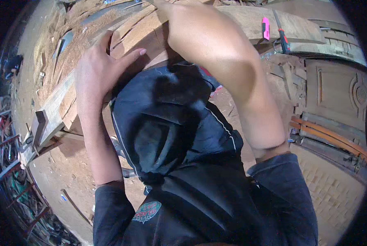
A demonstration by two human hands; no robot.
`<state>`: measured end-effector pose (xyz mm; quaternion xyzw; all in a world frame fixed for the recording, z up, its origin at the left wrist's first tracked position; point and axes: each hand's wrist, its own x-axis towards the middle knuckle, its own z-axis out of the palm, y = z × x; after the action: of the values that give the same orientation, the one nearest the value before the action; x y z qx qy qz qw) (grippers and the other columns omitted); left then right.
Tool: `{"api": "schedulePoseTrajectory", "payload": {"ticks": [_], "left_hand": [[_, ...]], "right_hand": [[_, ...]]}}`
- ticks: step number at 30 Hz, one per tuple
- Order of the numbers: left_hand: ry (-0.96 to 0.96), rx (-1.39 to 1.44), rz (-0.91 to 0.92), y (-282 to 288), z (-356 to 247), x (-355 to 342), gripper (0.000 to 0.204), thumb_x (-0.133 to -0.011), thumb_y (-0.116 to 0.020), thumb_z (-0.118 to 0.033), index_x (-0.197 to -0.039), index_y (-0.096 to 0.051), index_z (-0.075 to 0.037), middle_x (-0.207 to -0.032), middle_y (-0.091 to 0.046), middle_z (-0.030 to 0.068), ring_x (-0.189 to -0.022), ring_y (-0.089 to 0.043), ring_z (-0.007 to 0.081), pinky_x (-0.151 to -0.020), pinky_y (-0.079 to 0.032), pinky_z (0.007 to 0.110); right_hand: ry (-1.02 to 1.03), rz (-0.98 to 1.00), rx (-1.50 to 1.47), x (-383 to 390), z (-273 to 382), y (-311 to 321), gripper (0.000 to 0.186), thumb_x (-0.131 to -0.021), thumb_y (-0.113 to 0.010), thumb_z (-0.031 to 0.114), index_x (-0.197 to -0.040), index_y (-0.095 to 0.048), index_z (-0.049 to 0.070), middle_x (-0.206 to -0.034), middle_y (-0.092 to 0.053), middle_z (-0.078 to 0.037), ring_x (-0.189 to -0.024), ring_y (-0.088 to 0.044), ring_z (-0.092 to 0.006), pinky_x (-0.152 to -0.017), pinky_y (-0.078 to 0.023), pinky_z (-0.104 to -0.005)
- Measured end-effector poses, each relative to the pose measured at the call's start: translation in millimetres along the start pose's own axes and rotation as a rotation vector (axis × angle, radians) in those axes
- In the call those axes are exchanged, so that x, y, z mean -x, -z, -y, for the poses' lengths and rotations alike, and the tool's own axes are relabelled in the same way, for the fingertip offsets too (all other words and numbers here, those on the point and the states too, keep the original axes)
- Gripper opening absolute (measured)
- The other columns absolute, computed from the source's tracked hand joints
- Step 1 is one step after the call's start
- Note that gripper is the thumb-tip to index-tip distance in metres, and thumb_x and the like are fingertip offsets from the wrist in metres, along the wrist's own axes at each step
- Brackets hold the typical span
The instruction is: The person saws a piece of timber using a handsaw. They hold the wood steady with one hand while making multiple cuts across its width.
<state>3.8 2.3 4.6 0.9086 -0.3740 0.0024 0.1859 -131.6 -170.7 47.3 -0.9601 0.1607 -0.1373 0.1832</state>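
We see a wooden piece with rough grain and dark, split-like lines, lying ahead of our lap beside loose brown sawdust. A smooth, pale worktop curves away rightward. Our left forearm rises nearly straight; our right bends inward across the wood. Our left hand is open against it, thumb spread; our right hand's fingers are hidden, so we cannot tell its grip.

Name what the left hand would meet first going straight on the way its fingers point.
Probably the wooden board right by the left hand; they may already touch, as depth is unclear.
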Motion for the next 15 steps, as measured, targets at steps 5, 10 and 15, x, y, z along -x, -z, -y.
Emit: {"api": "schedulePoseTrajectory", "payload": {"ticks": [5, 10, 15], "left_hand": [[0.048, -0.043, 0.022, 5.6, -14.1, 6.3, 0.087, -0.073, -0.083, -0.064, -0.128, -0.067, 0.001, -0.115, -0.072, 0.0274, -0.110, -0.071, 0.0408, -0.092, -0.056, 0.047], [-0.078, -0.029, -0.104, -0.4, -2.8, 1.8, 0.083, -0.072, -0.084, -0.061, -0.125, -0.069, 0.001, -0.104, -0.074, 0.0263, -0.100, -0.072, 0.0416, -0.085, -0.058, 0.047], [-0.054, -0.011, -0.095, -3.3, 0.6, 4.6, 0.083, -0.071, -0.084, -0.060, -0.124, -0.069, 0.002, -0.108, -0.073, 0.0261, -0.101, -0.072, 0.0419, -0.087, -0.057, 0.047]], "right_hand": [[-0.202, 0.195, 0.080, 67.3, 6.3, 29.8, 0.066, -0.090, -0.058, 0.005, -0.153, -0.049, 0.021, -0.093, -0.068, -0.031, -0.088, -0.066, -0.0492, -0.078, -0.052, -0.0566], [-0.040, 0.095, 0.042, 18.9, -8.2, 5.9, 0.062, -0.087, -0.058, 0.005, -0.149, -0.053, 0.012, -0.093, -0.069, -0.031, -0.090, -0.068, -0.0468, -0.079, -0.053, -0.0537], [0.012, 0.017, 0.054, 15.6, -3.0, 1.6, 0.064, -0.088, -0.054, 0.004, -0.151, -0.051, 0.013, -0.088, -0.069, -0.030, -0.082, -0.068, -0.0478, -0.076, -0.054, -0.0547]]}}
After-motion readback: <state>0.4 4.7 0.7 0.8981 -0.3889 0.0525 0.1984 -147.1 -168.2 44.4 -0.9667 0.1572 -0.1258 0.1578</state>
